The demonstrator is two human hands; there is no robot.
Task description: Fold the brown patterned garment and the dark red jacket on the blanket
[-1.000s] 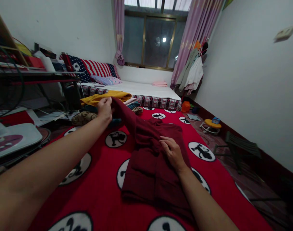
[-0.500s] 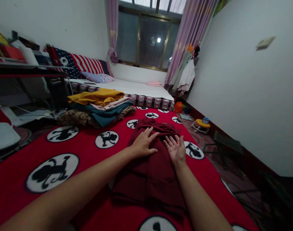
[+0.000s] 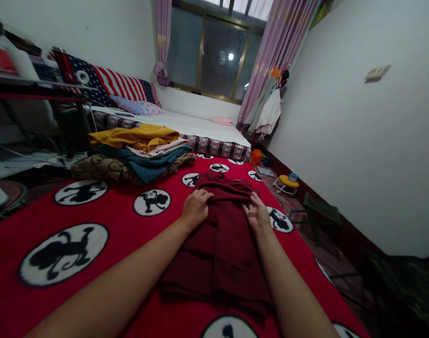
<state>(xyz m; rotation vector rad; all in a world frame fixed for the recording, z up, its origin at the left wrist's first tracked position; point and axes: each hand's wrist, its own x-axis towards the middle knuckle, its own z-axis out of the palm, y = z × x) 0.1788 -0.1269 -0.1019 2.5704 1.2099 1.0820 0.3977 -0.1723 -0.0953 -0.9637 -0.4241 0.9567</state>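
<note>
A maroon garment (image 3: 232, 253) lies lengthwise before me on a red blanket (image 3: 130, 253) with black-and-white monkey circles. Its far end is bunched in folds, and its exact kind is unclear. My left hand (image 3: 196, 209) is closed on the left edge of the bunched part, fingers curled into the cloth. At the opposite edge, my right hand (image 3: 258, 215) has the fabric between thumb and fingers, palm facing inward. Beyond my left hand, to the left, a pile of clothes rests at the blanket's far side, with a yellow garment (image 3: 140, 136) on top of a teal one (image 3: 147, 166).
A bed (image 3: 186, 123) stands beyond, under the window. At left is a cluttered desk (image 3: 42, 89). Along the right wall are a yellow round stool (image 3: 287, 182), a dark folding stool (image 3: 320, 209) and hanging clothes (image 3: 269, 112).
My left hand has drawn back to the garment's left edge, and its spread fingers have curled into the cloth. My right hand has gone from open to gripping the right edge.
</note>
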